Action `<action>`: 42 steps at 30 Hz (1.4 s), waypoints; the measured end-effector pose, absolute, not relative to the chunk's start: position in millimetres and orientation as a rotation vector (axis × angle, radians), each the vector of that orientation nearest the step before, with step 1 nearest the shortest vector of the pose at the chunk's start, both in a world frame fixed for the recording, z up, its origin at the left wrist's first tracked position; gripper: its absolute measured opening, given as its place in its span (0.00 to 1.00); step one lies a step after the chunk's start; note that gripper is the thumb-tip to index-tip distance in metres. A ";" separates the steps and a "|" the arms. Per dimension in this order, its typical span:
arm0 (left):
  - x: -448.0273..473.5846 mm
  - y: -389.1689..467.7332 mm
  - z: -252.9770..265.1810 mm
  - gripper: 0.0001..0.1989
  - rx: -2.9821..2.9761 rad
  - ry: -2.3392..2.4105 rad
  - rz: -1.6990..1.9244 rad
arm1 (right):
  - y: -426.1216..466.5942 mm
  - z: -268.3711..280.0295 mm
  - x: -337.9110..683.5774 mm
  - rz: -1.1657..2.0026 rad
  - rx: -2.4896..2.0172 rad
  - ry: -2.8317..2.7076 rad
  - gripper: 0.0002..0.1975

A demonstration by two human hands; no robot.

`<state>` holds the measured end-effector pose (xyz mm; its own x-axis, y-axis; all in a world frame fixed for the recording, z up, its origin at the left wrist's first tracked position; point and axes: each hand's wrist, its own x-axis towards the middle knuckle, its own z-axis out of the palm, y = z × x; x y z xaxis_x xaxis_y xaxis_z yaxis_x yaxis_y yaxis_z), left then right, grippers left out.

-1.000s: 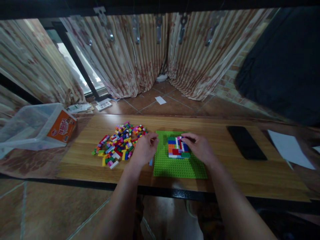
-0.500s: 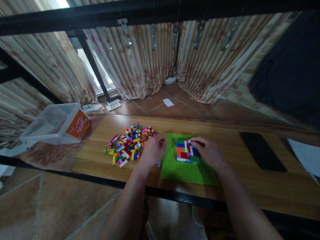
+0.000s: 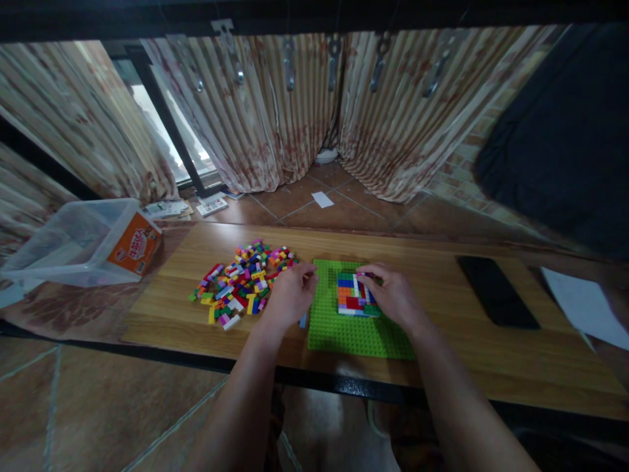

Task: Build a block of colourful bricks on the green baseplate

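A: Where is the brick structure [image 3: 350, 301] being kept, seen from the right grip [image 3: 390, 292]?

B: Just left of it and partly beneath, on the green baseplate [image 3: 344, 337]. The far side is apparently being touched by the fingertips. No long axis is being shown, since the right part is being covered.

A: And the left grip [image 3: 291, 292]?

B: Farther off: it is being held curled over the baseplate's left edge, apart from the structure. The loose bricks [image 3: 236, 288] are being kept to its left.

A: Is anything being clamped?

B: That cannot be told for either grip; the right fingertips are being held close together, the left nearly so.

A: What is being changed from half a second ago?

B: More of the structure is being hidden, the right fingertips being brought farther left across it.
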<state>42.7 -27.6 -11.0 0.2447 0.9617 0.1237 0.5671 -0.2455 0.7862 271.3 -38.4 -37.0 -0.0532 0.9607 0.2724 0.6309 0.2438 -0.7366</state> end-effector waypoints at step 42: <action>22.9 -22.6 -6.9 0.09 1.873 1.533 0.940 | -45.2 -26.7 289.1 0.443 -1.487 -1.481 0.11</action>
